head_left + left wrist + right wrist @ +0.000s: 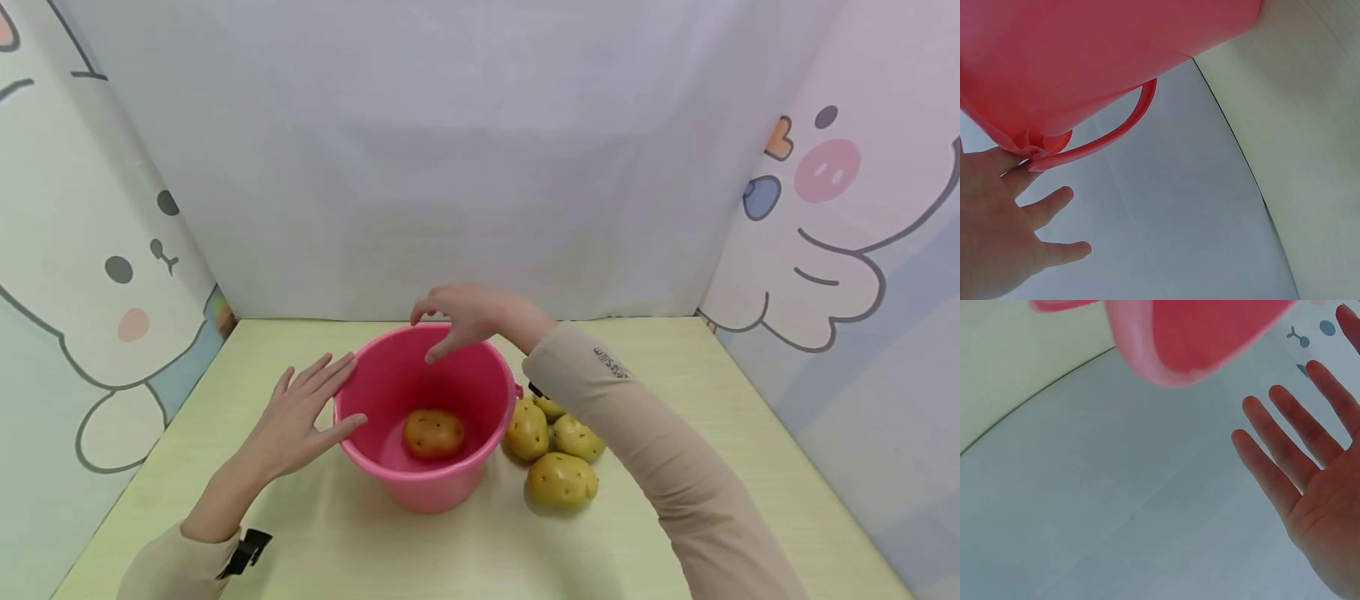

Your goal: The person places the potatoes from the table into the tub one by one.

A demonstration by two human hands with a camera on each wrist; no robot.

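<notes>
A pink bucket [427, 492] stands upright, its mouth tilted toward the head view, with one potato [433, 433] lying on its bottom. My left hand [300, 425] rests at the bucket's left rim, fingers spread and straight, the thumb reaching over the edge. In the left wrist view, its fingertips are right by the joint of the pink handle [1113, 139]. Above the far rim hovers my right hand [472, 315], holding nothing, its fingers loosely bent in the head view. The right wrist view shows this hand's fingers [1275, 440] spread apart beside the bucket.
Several potatoes [562, 481] lie just right of the bucket, partly covered by my right sleeve [637, 425]. The pale yellow table [360, 550] meets a plain whitish cloth wall [465, 167] behind. Cartoon-printed cloth panels [817, 242] border both sides.
</notes>
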